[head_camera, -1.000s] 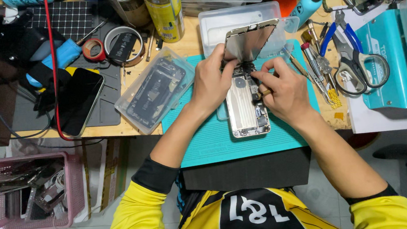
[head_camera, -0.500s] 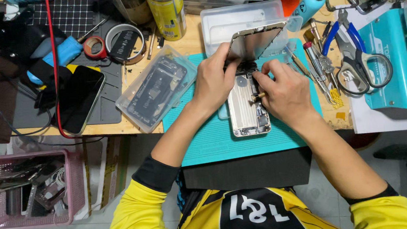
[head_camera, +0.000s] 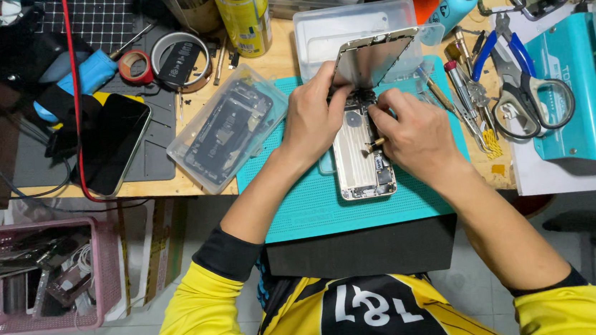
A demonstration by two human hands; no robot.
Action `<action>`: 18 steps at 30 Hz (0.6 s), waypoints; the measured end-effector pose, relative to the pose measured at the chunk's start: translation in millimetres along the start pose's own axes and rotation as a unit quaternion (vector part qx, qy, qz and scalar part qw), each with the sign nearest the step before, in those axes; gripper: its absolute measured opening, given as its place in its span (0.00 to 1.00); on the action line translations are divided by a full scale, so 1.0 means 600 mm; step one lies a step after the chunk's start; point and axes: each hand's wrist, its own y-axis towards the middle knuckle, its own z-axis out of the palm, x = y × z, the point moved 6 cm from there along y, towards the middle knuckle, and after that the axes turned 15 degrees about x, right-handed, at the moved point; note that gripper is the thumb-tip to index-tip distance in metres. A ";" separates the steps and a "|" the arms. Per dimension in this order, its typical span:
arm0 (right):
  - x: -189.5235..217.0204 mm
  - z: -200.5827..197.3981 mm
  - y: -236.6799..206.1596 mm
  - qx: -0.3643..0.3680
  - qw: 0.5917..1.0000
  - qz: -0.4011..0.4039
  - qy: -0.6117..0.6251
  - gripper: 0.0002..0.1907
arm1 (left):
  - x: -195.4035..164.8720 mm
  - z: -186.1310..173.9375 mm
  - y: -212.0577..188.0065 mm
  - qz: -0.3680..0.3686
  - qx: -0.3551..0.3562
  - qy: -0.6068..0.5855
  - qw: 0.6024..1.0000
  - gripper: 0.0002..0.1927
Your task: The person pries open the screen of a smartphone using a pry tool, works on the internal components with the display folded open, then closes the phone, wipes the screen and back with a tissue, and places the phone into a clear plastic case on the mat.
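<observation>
Left hand (head_camera: 315, 116) still pinching lifted screen panel (head_camera: 374, 56); right hand (head_camera: 414, 136) tool grip shifted slightly at opened phone body (head_camera: 362, 158) on teal mat (head_camera: 301, 203). Little changed, work continues inside.

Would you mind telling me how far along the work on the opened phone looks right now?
Done: the phone body lies open on the teal mat, its screen panel lifted. In hand: the left hand props the panel while the right hand works a small tool inside near the top. Left: the screen remains raised and unclosed; whether any part is out cannot be told.
</observation>
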 end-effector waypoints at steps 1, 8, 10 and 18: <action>0.000 0.002 0.001 0.006 1.000 -0.007 0.002 0.16 | 0.001 0.000 0.001 -0.001 0.000 0.002 1.000 0.08; 0.001 -0.005 0.001 -0.011 1.000 0.003 -0.010 0.17 | 0.004 -0.001 0.004 -0.004 0.002 0.005 1.000 0.08; 0.004 -0.007 0.001 -0.015 1.000 -0.002 -0.007 0.18 | 0.004 -0.003 0.005 -0.004 0.004 0.005 1.000 0.09; -0.002 -0.001 0.014 -0.001 0.999 -0.002 0.053 0.17 | 0.005 -0.008 0.004 -0.003 0.005 -0.001 1.000 0.09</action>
